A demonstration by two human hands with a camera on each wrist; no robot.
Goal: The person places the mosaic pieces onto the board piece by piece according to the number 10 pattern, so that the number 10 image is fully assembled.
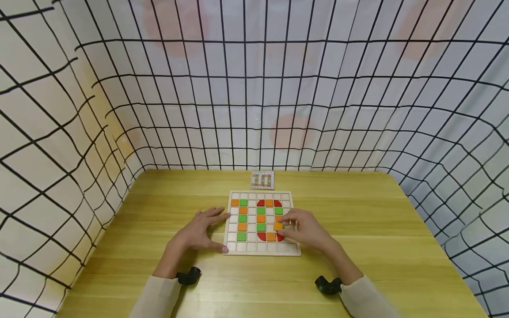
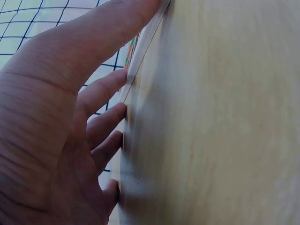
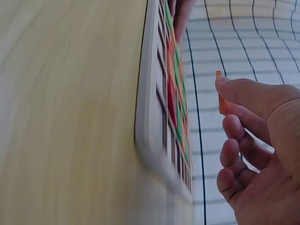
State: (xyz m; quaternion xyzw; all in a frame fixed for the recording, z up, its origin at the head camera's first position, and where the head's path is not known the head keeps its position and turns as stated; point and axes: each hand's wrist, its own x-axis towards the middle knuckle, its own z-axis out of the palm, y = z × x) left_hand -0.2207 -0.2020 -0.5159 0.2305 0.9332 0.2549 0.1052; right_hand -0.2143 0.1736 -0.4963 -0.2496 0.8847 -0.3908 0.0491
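Observation:
A square wooden grid board (image 1: 250, 248) lies on the table, with orange, green and red tiles set in its cells. The tiles form a shape like the number 10. My right hand (image 1: 304, 227) pinches an orange square tile (image 3: 222, 98) between thumb and index finger, held above the board's right part. In the right wrist view the tile is seen edge-on, apart from the board. My left hand (image 1: 196, 232) is spread at the board's left edge, thumb at the near-left corner and fingertips (image 2: 121, 77) along the side.
Behind the board lies a small pattern card (image 1: 262, 180) showing a similar coloured figure. The wooden table (image 1: 254, 282) is enclosed by white walls with a black grid (image 1: 254, 88). Each wrist wears a black device (image 1: 328, 285).

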